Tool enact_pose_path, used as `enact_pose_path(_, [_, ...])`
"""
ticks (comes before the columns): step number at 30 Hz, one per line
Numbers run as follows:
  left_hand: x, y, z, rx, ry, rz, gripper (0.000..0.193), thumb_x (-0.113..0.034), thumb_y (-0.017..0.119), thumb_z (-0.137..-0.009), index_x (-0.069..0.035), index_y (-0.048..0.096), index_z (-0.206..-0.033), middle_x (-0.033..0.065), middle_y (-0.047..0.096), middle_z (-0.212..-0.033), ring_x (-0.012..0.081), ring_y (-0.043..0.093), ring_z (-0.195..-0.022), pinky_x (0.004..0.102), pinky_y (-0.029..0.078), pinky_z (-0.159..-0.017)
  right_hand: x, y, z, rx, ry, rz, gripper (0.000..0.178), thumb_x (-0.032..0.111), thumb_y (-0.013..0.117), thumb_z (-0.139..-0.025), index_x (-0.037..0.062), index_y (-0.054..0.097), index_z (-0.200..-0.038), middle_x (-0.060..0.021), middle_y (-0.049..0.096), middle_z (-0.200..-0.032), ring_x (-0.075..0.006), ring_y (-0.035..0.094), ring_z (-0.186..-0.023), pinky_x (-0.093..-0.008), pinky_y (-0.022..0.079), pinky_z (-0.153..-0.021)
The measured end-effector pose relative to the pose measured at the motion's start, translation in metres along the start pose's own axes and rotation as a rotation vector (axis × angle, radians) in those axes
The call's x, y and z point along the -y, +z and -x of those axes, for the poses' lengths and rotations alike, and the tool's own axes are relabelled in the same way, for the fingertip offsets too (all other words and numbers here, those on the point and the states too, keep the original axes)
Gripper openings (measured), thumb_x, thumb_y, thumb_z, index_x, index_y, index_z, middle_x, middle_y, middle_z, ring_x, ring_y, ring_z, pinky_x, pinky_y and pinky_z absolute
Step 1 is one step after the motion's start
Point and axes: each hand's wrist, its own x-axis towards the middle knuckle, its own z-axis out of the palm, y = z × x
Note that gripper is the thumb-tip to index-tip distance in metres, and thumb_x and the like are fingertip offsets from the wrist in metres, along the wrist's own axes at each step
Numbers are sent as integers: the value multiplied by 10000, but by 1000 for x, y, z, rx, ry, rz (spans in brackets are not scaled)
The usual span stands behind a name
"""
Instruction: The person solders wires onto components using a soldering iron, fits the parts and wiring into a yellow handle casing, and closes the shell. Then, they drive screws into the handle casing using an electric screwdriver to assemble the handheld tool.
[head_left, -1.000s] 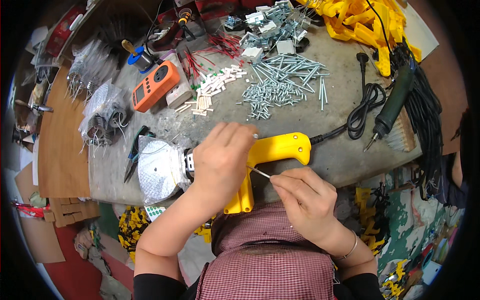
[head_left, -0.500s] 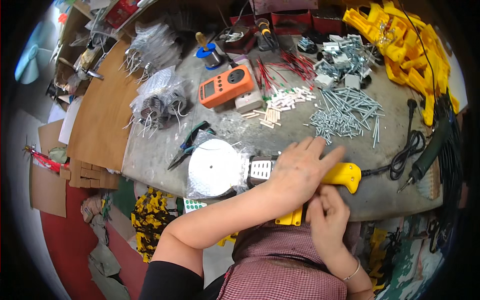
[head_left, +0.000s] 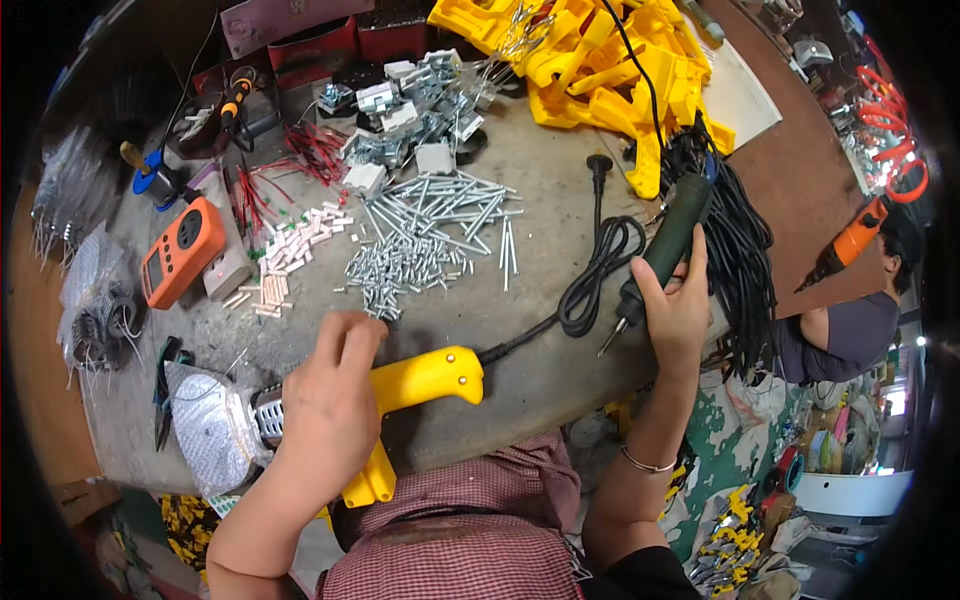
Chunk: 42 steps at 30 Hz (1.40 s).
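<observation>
My left hand (head_left: 332, 400) lies over a power tool with a yellow handle (head_left: 430, 378), its fingers bent down over the far side. A black slotted body shows left of that hand, and a bubble-wrapped round plate (head_left: 212, 425) sits at the tool's left end. A second yellow part (head_left: 372, 480) juts toward me at the table edge. My right hand (head_left: 678, 310) is closed round a dark green electric screwdriver (head_left: 675, 232), thumb on its near side, bit pointing down left. Whatever the left fingertips touch is hidden.
Small screws (head_left: 400, 275) and long screws (head_left: 440, 205) lie beyond my left hand. An orange meter (head_left: 185, 255), white sleeves (head_left: 305, 238), metal brackets (head_left: 425, 120) and yellow housings (head_left: 600, 75) stand farther back. A coiled black cord (head_left: 600, 280) runs beside the screwdriver. A co-worker (head_left: 850, 330) is at right.
The view has turned right. My right hand has left the tool's near side and taken hold of the electric screwdriver. My left hand's fingers, stretched before, are now bent over the tool.
</observation>
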Motion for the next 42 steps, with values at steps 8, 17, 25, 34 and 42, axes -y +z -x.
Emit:
enact_pose_path(8, [1, 7, -6, -15, 208, -187, 382, -51, 666, -761, -60, 598, -1137, 129, 605, -1191, 320, 655, -942, 377, 531, -800, 28, -17, 0, 19, 183, -765, 757, 18, 664, -823, 0, 310, -1491, -116, 550, -1176, -169, 576, -939, -293, 536, -787])
enact_pose_path(17, [0, 15, -6, 132, 271, -39, 338, -152, 717, -762, -34, 603, -1058, 77, 567, -913, 266, 608, -841, 367, 494, -728, 116, -11, 28, 315, 32, -1080, 804, 381, 891, -680, 54, 439, -1260, -105, 472, -971, -192, 524, -837, -311, 510, -657])
enact_pose_path(25, [2, 18, -2, 139, 223, 15, 360, -138, 737, -740, -43, 594, -1057, 76, 559, -929, 273, 587, -866, 382, 496, -737, 133, -13, 13, 826, -402, -1088, 505, 341, 728, -859, 47, 452, -1163, -47, 533, -758, -164, 553, -627, -338, 521, -721])
enact_pose_path(34, [-2, 26, -6, 107, 229, 15, 272, -138, 669, -736, -62, 601, -988, 64, 545, -901, 246, 586, -855, 364, 485, -684, 182, 28, 36, 455, -332, -1211, 555, 549, 622, -859, 61, 445, -1056, -13, 487, -679, -128, 472, -570, -290, 414, -581])
enact_pose_path(42, [-4, 28, -6, 74, 166, 54, 211, -145, 622, -720, -76, 602, -918, 51, 549, -866, 225, 595, -833, 336, 480, -669, 172, 44, 26, 874, -422, -1313, 594, 576, 742, -789, 97, 422, -933, -10, 530, -633, -126, 518, -502, -227, 427, -507])
